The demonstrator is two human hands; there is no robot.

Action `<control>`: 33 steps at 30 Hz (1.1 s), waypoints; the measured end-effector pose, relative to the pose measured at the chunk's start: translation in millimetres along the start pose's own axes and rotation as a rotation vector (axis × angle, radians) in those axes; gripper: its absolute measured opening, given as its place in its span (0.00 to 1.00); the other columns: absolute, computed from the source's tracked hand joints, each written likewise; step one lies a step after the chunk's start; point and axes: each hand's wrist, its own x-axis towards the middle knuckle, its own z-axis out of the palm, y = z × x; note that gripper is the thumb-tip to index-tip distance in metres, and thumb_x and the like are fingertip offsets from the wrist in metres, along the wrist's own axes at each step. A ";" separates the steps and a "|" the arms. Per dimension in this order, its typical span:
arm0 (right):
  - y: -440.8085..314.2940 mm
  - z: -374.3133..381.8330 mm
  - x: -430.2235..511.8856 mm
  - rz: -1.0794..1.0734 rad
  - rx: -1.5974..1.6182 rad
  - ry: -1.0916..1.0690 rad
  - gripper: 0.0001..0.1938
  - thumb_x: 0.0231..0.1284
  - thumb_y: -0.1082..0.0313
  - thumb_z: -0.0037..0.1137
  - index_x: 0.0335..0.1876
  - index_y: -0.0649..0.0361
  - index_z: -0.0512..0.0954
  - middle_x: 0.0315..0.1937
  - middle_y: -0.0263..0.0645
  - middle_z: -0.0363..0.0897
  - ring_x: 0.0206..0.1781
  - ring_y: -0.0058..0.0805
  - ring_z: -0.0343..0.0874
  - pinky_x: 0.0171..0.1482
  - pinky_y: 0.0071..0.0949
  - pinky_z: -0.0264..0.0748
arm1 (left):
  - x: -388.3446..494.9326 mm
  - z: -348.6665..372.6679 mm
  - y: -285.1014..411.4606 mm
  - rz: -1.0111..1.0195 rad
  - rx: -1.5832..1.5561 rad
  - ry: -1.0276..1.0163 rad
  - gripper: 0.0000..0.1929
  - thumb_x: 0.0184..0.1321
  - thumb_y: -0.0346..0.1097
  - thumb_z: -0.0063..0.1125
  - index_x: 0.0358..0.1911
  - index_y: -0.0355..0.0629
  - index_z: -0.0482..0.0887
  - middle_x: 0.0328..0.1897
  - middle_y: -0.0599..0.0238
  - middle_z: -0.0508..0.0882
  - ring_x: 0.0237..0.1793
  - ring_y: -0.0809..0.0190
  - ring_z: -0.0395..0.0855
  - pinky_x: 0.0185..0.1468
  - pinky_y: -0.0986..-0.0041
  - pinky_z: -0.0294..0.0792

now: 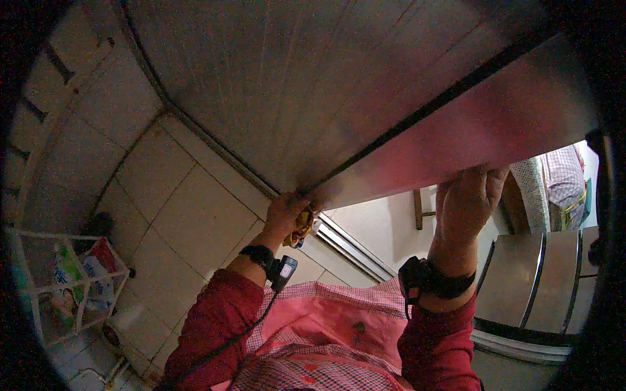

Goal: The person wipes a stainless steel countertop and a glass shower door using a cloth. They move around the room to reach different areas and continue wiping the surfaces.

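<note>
A large grey door panel [274,93] with black sealing strips fills the upper view. Its smooth metal frame [469,122] mirrors pink and red. Low on the panel's near corner is my left hand [285,215], closed around a crumpled yellow piece [301,229], which could be cloth or a wrapper. My right hand [464,200] touches the frame's lower edge farther right; its fingertips are hidden, so its grip is unclear. Both wrists carry black straps with small devices, and a cable runs from the left one. Below the panel corner, a metal floor track [349,244] runs diagonally.
Light tiles [181,220] cover the floor at left. A white-framed rack [73,281] with colourful packages stands at the far left. Framed panels [533,278] are at the right. Beyond the door are a wooden leg [418,210] and checked cloth [562,176].
</note>
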 end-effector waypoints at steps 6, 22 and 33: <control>2.9 -8.6 -2.1 -0.067 -0.096 -0.018 0.30 0.64 0.81 0.42 0.70 0.55 0.50 0.59 0.42 0.65 0.55 0.33 0.70 0.56 0.31 0.70 | 2.1 0.6 -9.2 -0.097 -0.037 -0.046 0.23 0.57 0.50 0.60 0.48 0.38 0.81 0.39 0.53 0.84 0.40 0.56 0.83 0.43 0.67 0.74; 6.8 4.4 2.4 -0.083 -0.058 -0.027 0.29 0.62 0.81 0.39 0.70 0.58 0.50 0.61 0.44 0.64 0.60 0.34 0.67 0.61 0.35 0.66 | -11.0 26.8 -9.6 -0.320 -0.785 0.138 0.09 0.62 0.34 0.55 0.38 0.34 0.79 0.37 0.60 0.81 0.35 0.64 0.80 0.40 0.71 0.73; 11.3 6.3 -4.4 -0.052 0.079 -0.174 0.31 0.61 0.82 0.46 0.69 0.55 0.53 0.61 0.40 0.66 0.60 0.30 0.67 0.61 0.31 0.66 | 7.4 46.5 -0.2 -0.304 -1.100 0.068 0.21 0.69 0.46 0.33 0.53 0.38 0.72 0.51 0.56 0.79 0.44 0.56 0.82 0.46 0.65 0.75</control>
